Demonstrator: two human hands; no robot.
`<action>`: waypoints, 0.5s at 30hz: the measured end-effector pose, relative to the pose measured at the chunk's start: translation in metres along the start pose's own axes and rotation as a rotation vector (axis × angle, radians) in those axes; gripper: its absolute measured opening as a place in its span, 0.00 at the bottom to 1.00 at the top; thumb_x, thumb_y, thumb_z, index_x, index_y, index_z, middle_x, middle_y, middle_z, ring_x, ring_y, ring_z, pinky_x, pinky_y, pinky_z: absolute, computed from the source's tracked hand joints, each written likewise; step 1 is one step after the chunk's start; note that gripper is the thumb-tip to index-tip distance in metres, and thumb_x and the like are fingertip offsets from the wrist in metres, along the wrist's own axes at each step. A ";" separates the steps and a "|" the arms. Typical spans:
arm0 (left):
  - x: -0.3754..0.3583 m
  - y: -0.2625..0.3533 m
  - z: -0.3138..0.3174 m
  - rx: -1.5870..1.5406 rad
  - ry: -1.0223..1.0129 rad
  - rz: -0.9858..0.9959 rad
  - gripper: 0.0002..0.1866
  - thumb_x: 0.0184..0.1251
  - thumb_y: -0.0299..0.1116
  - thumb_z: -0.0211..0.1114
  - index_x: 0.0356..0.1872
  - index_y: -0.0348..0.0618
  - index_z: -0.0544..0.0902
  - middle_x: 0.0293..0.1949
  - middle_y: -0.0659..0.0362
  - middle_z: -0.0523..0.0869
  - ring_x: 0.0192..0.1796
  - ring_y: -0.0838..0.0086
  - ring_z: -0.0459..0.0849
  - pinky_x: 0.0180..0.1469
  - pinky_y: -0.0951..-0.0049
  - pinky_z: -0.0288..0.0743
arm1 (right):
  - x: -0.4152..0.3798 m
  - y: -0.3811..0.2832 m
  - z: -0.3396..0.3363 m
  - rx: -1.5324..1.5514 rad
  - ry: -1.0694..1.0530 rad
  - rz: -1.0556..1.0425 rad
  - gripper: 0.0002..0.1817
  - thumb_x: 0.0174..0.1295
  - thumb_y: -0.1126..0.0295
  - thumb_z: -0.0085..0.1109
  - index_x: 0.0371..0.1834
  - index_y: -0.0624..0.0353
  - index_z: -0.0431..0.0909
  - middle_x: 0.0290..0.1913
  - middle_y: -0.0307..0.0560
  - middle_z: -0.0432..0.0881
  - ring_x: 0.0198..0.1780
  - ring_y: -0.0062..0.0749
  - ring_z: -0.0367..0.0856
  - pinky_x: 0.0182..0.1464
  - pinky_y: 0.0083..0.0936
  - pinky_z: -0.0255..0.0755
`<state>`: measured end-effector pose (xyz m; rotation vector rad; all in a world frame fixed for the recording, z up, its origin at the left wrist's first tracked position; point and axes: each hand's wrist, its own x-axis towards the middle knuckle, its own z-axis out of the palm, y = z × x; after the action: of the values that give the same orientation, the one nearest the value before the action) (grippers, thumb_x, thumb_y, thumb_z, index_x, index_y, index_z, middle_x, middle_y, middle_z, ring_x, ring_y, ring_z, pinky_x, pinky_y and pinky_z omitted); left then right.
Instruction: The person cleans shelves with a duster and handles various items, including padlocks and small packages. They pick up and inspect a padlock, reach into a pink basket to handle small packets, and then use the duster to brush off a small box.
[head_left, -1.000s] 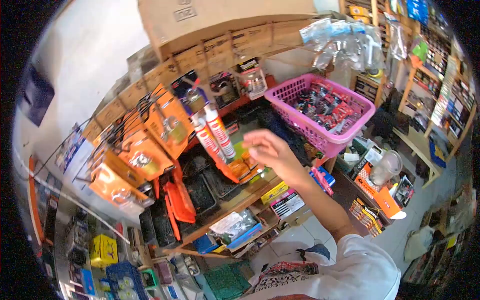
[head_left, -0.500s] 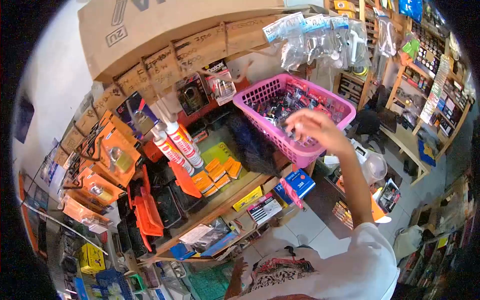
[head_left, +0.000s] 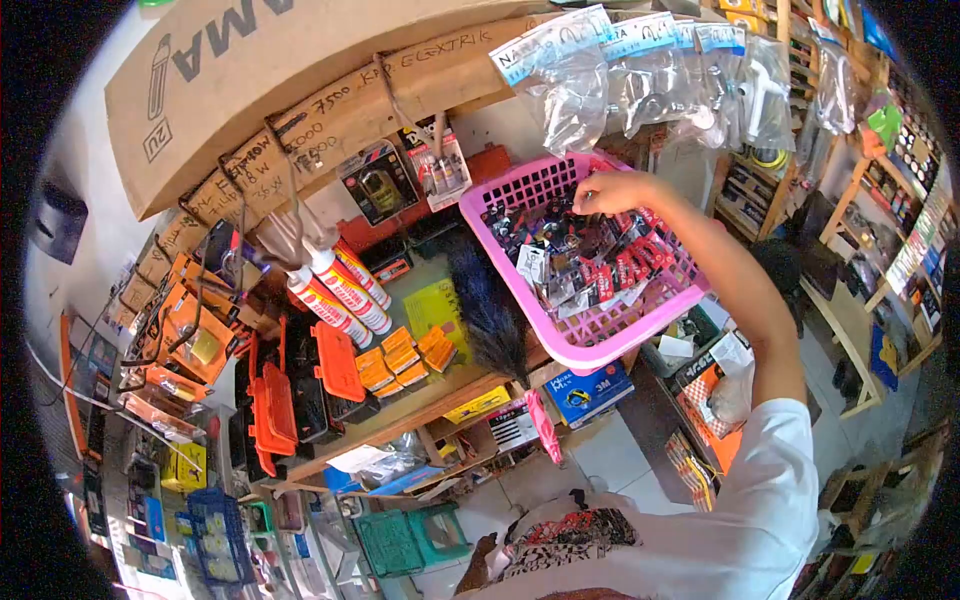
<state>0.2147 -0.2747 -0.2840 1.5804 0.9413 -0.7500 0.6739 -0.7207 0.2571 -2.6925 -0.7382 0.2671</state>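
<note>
My right hand point(head_left: 608, 193) is over the far side of a pink plastic basket point(head_left: 575, 352), its fingers curled together and pointing down at the contents. Whatever lies between the fingertips, if anything, is hidden. Heaped in the basket are many small packets with red and black cards point(head_left: 628, 268), some in clear plastic. At the bottom, beside my printed white shirt point(head_left: 660, 545), a dark brown shape point(head_left: 478, 565) may be part of my left hand; its fingers cannot be made out.
Silicone sealant tubes point(head_left: 345, 290), small orange boxes point(head_left: 398, 355) and orange plastic cases point(head_left: 270, 410) stand on the counter left of the basket. A black feather duster point(head_left: 490, 320) lies against the basket. Bagged taps point(head_left: 565, 95) hang above, below a large cardboard box point(head_left: 330, 50).
My right hand has moved from above the basket's near right side to its far side, lower over the packets, and its fingers have curled in. The view has shifted closer to the basket.
</note>
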 end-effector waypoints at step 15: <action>-0.030 -0.020 0.037 -0.196 0.117 -0.090 0.25 0.74 0.55 0.57 0.60 0.47 0.74 0.48 0.57 0.83 0.53 0.67 0.82 0.55 0.64 0.75 | 0.087 0.016 0.023 -0.359 -0.211 0.036 0.25 0.63 0.47 0.61 0.50 0.58 0.84 0.49 0.56 0.86 0.52 0.50 0.84 0.54 0.44 0.75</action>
<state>0.1829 -0.3144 -0.2755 1.4297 1.1420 -0.6121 0.7485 -0.6821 0.2220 -3.0518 -0.8714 0.4747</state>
